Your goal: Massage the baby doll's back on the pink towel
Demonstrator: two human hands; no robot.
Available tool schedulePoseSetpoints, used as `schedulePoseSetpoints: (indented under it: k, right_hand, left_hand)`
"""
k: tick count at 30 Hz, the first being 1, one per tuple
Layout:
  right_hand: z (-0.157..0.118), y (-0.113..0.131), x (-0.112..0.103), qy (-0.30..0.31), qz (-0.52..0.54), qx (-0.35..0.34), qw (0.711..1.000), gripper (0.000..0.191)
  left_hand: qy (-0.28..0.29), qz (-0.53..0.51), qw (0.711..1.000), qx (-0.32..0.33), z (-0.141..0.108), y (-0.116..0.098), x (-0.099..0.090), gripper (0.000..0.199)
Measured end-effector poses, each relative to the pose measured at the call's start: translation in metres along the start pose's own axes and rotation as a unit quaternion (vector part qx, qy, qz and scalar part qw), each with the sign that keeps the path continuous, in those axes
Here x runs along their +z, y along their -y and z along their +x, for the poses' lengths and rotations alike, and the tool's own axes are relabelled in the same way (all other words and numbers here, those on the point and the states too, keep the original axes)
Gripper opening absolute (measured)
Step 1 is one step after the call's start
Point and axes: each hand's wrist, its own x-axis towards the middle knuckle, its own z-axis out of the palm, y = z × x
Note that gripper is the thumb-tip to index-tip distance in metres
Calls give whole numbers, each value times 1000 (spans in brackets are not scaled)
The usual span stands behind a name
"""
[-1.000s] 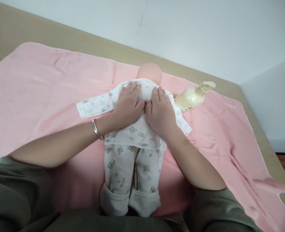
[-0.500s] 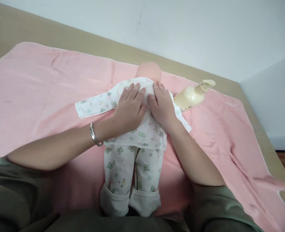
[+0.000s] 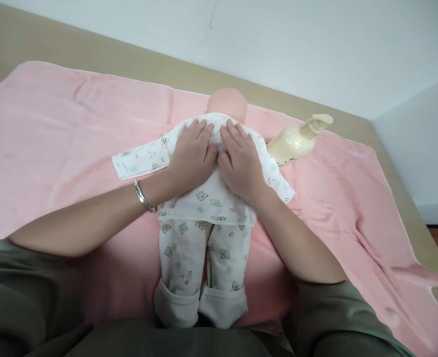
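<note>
A doll [image 3: 226,103] lies on the pink cloth, its bald head at the far end and no face showing. It wears a white printed top [image 3: 215,203] and matching trousers [image 3: 224,255] with turned-up cuffs. My left hand [image 3: 193,156] rests flat on the upper left part of the top, fingers extended towards the head. Beside it, my right hand [image 3: 241,161] lies flat on the upper right part. The two thumbs are close together over the middle. Neither hand holds anything.
A pale yellow pump bottle [image 3: 293,144] lies tilted beside the doll's right-hand sleeve. The wrinkled pink cloth [image 3: 73,124] covers much of the wooden table [image 3: 137,62]. A white wall [image 3: 278,44] rises behind the table.
My left hand has shifted slightly left and my right hand slightly left and up on the top, bringing the thumbs closer. The whole view has moved a little.
</note>
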Motion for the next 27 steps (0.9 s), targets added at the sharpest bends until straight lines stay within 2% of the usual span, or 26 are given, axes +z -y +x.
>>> schedulePoseSetpoints:
  k: [3,6,9,13,16,19,24,27]
  right_hand:
    - [16,-18,-4,-5,12,49,999,65]
    - [14,-15,-5,-2,-8,69,998,64]
    - [-4,3,-2,-2,-19,64,998,64]
    - [-29,29,5,-20,-45,3,999,65]
    - [-30,31,6,-11,-38,-29,999,64]
    - [-13,13,4,-4,-4,-17,1000,63]
    - [18,-18,-4,16,11,61,998,66]
    - [15,-14,-6,16,2,80,997,66]
  left_hand:
    - [20,19,999,25,-16,-24,-4,53]
    - [39,16,998,37,-21,-34,-5,55]
    - [40,-17,999,3,-9,-19,-3,59]
    - [23,-58,998,-31,13,18,2,56]
    - [0,-63,998,-20,18,29,3,53]
    - [-3,-26,1000,11,8,15,0,54]
    - [8,32,997,75,-13,-21,-6,52]
    - [25,16,998,50,-8,-18,-5,57]
